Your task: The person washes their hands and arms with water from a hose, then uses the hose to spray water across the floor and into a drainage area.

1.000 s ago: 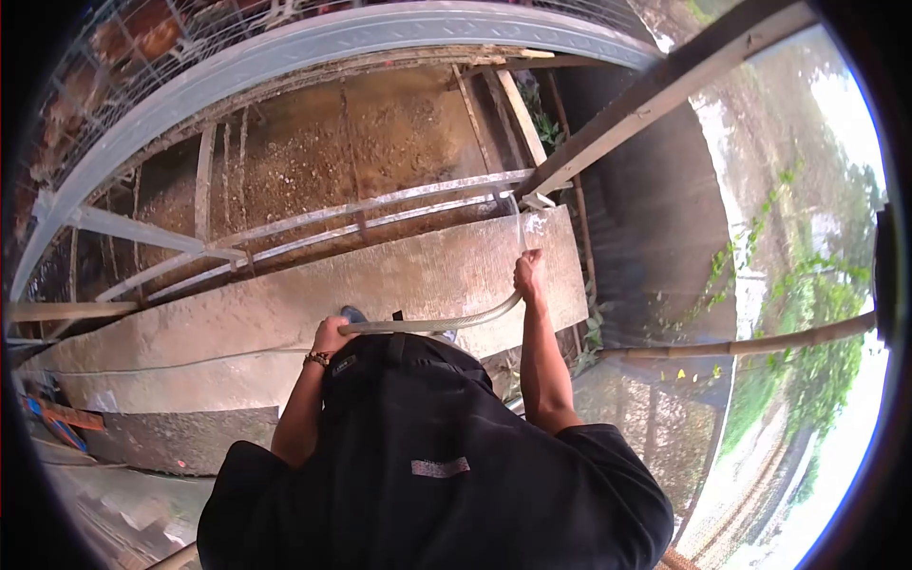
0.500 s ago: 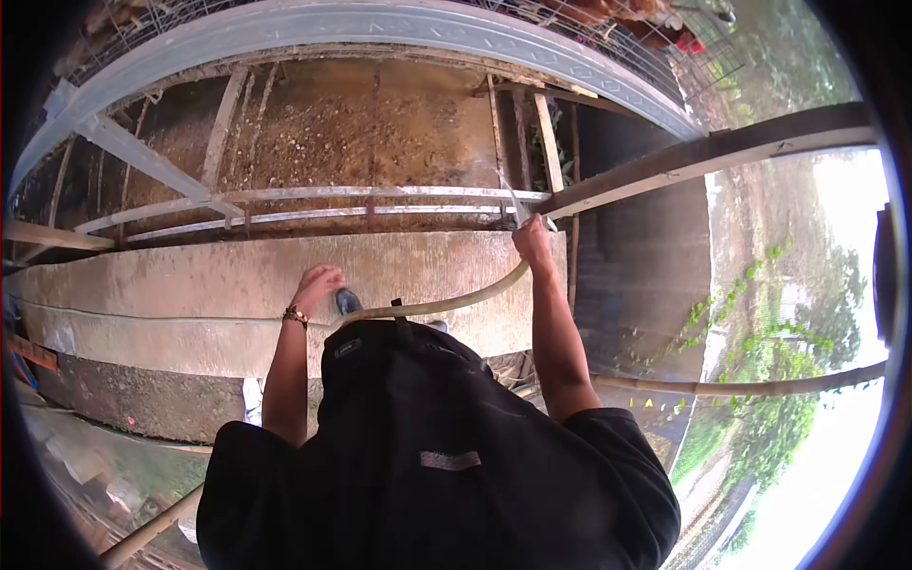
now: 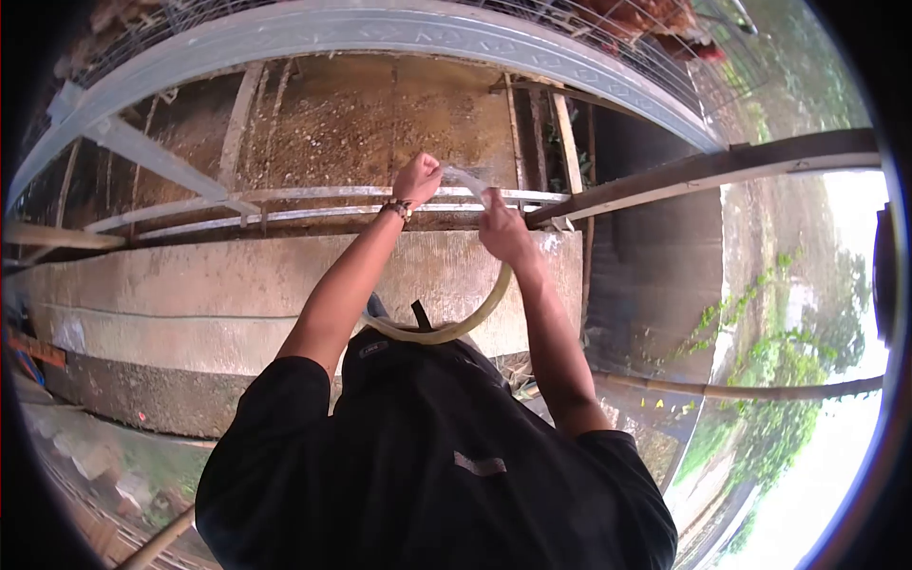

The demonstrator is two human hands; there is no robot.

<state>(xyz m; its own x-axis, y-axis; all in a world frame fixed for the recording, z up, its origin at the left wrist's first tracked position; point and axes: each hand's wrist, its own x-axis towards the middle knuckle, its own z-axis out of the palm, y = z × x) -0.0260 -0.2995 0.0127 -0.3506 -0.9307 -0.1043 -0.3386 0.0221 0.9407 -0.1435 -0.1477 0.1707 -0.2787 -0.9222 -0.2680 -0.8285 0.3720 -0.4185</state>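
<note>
My right hand point(image 3: 505, 231) is wrapped round the end of a yellowish hose point(image 3: 456, 331), its thumb near the mouth. The hose curves down from that hand and loops across my waist. A whitish stream of water point(image 3: 463, 180) runs leftward from the hose mouth to my left hand point(image 3: 418, 180). The left hand's fingers are curled in, with nothing visible in them, and a bracelet point(image 3: 397, 209) circles the wrist. Both hands are over the low rails point(image 3: 332, 194) beyond the concrete ledge.
A wet concrete ledge point(image 3: 190, 285) runs in front of me. Beyond it is brown, littered ground point(image 3: 361, 123) under a metal beam point(image 3: 380, 28). Wire cages with brown chickens point(image 3: 646, 17) are above. A wooden beam point(image 3: 722, 176) and bamboo pole point(image 3: 741, 389) lie to the right.
My left hand has moved up and right from above the ledge into the water stream, its fingers curling. My right hand has shifted slightly left, and the water now points left.
</note>
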